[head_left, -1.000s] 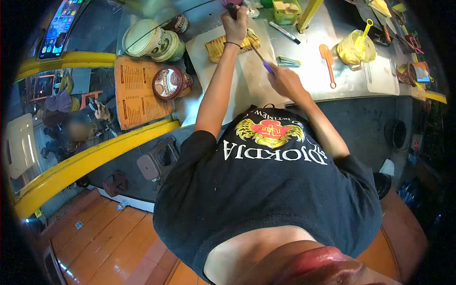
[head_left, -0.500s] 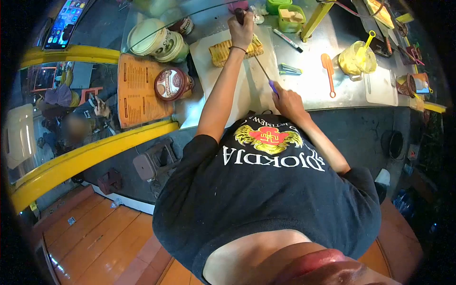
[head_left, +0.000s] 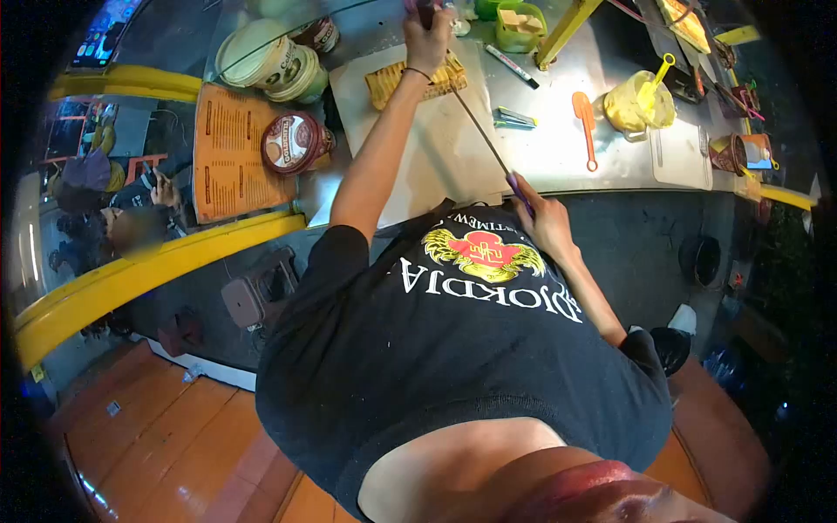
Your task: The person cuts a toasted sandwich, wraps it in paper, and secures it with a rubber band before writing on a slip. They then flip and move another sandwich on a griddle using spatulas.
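And the right hand (head_left: 551,225) is pulling back! Half a second ago it sat closer to the toasted bread (head_left: 394,87); now it has come in beside the shirt (head_left: 514,296), and the long knife (head_left: 491,144) trails out behind it with far more blade on show than a second ago. Those fingers are wrapped snugly round the purple handle (head_left: 520,193). The tip lies right at the near edge of the bread; whether it touches or just clears, I cannot tell from here.

Over on the left, the left hand (head_left: 427,48) stays put above the bread, fingers closed round a dark handle (head_left: 425,15); the tool's lower end is hidden behind the hand, so no call on whether it presses the crust.

The bread itself lies across the pale sheet (head_left: 436,148) on the metal desk (head_left: 554,166). It sits a little further left in view, but so do the orange spatula (head_left: 585,122) and the marker (head_left: 512,67), so that looks like the head turning rather than the bread sliding. My read: a long drawing stroke of the blade, with the bread holding its place. Whether the cut goes right through is too small to tell.
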A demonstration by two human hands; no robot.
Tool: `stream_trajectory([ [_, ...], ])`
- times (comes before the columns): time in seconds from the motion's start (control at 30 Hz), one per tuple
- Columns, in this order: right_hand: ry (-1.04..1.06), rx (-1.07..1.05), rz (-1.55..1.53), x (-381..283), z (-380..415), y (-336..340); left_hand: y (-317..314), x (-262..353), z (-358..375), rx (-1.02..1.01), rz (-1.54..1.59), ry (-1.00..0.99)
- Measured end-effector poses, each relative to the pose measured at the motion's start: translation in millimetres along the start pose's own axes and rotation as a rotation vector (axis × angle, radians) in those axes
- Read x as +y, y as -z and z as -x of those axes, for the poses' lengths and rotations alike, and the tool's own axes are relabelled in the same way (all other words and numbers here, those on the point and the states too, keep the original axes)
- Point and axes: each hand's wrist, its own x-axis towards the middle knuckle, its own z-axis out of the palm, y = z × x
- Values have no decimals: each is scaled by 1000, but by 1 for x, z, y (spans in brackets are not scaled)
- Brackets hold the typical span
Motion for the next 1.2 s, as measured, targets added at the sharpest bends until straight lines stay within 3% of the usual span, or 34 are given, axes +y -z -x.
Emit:
stream_trajectory([
  [0.1, 19, 30, -36, -14, -33, -17, 5, 33, -2, -23, 20, 118],
  [0.13, 6, 13, 21, -9, -40, -27, 2, 89, 5, -86, 99, 232],
  [0.17, 3, 18, 14, -8, -36, -28, 8, 97, 7, -94, 94, 231],
  [0.23, 16, 30, -43, -1, -29, -24, 18, 104, 2, -218, 116, 28],
  [0.3, 60, 59, -64, 0, -25, -26, 26, 59, -2, -160, -69, 36],
  [0.43, 39, 37, -188, -27, -58, -18, 36, 15, -9, -204, 147, 31],
  [0.5, 150, 110, -50, -33, -82, -31, 45, 20, 0, 11, -15, 249],
  [0.53, 60, 83, -164, -52, -90, -18, 51, 24, -2, -27, 119, 371],
  [0.73, 12, -12, -163, -60, -115, 13, 36, 5, 3, -46, -85, 198],
  [0.87, 28, 26, -30, -58, -173, -33, 30, 12, 9, -48, -87, 140],
  [1.03, -33, -95, 11, -64, -128, -25, 35, 8, 11, -40, -152, 55],
  [1.2, -61, -109, -75, -73, -168, -25, 30, 9, 15, -13, -62, 148],
])
